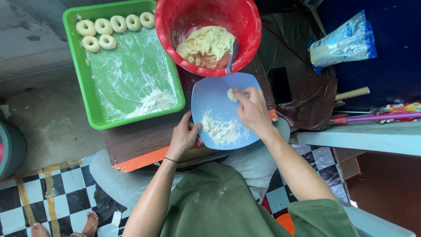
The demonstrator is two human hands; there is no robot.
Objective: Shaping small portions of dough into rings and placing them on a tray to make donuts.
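A light blue plate lies on a small dark wooden table, with a heap of flour on its near part. My right hand pinches a small lump of dough over the plate's far side. My left hand grips the plate's near left rim. Just beyond the plate stands a red bowl holding a mass of pale yellow dough and a blue utensil. To the left, a green tray dusted with flour carries several ring-shaped dough pieces along its far edge.
A plastic flour bag lies at the far right on a dark blue surface. A black box sits beside the plate. A wooden stick and a purple rod lie to the right. Another person's feet show at bottom left.
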